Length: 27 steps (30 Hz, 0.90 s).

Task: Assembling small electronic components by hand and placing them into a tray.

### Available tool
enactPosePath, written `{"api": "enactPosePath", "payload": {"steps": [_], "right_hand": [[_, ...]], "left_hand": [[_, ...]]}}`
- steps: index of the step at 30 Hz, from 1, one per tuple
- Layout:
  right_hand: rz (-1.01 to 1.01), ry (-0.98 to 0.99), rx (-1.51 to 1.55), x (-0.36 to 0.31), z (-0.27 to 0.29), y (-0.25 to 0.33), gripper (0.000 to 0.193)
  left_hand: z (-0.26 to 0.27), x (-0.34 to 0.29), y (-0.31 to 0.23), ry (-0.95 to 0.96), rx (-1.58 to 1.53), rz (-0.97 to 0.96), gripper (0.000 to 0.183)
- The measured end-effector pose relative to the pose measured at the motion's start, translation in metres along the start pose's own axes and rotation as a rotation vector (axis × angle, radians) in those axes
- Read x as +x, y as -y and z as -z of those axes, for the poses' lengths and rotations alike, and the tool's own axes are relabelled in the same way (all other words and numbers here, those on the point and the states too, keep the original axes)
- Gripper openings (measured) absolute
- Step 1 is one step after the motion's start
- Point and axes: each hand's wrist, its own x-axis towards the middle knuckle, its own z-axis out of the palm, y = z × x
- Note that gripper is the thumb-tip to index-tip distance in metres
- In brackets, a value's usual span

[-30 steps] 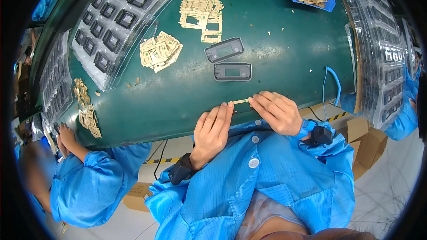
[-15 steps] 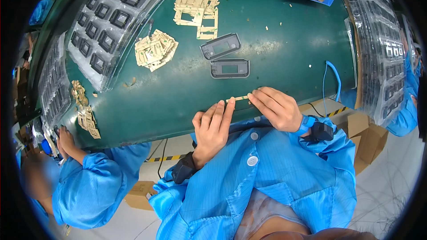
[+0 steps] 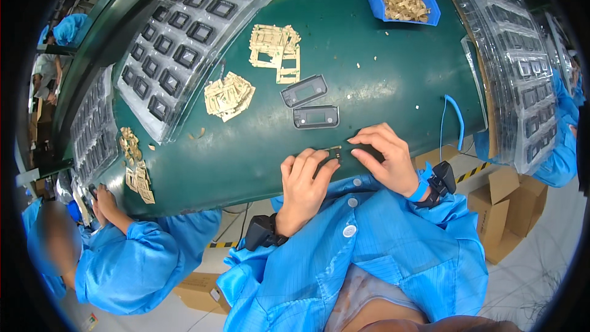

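Near the front edge of the green table, my left hand (image 3: 305, 183) is closed on a small dark part (image 3: 335, 154) with a pale strip along its edge. Its fingers hide much of that part. Just to the right, my right hand (image 3: 388, 158) has thumb and forefinger apart, with nothing visible between them. Beyond the hands lie two dark grey plastic covers (image 3: 316, 117), each with a rectangular window, one tilted against the other. Farther back are a stack of cream adhesive frames (image 3: 275, 46) and a looser pile of cream adhesive pieces (image 3: 229, 96).
Clear trays of black square frames stand left (image 3: 184, 55) and right (image 3: 519, 67). A blue bin (image 3: 434, 15) of tan scraps is at the back. Peeled strips (image 3: 140, 181) lie left, near a co-worker's hand (image 3: 107, 204). A blue cord (image 3: 456, 117) hangs at right.
My right hand has let go of the pale strip, moved slightly away and opened. The dark part in my left hand now shows more. The whole view has shifted a little.
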Motion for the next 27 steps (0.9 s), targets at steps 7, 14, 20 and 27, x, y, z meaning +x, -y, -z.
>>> {"api": "enactPosePath", "payload": {"steps": [7, 14, 20, 27], "right_hand": [[-0.058, 0.005, 0.152, 0.008, -0.007, 0.013, 0.029], [0.329, -0.235, -0.153, 0.026, -0.01, 0.017, 0.027], [0.644, -0.308, -0.412, 0.032, -0.011, 0.013, 0.033], [0.653, -0.298, -0.462, 0.032, -0.013, 0.014, 0.031]], "left_hand": [[-0.003, 0.005, 0.001, -0.303, 0.173, -0.146, 0.023], [0.021, 0.018, -0.018, -0.232, -0.519, 0.405, 0.021], [0.026, 0.019, -0.004, -0.049, -1.798, 0.986, 0.011], [0.019, 0.02, -0.003, -0.104, -1.751, 1.012, 0.009]]}}
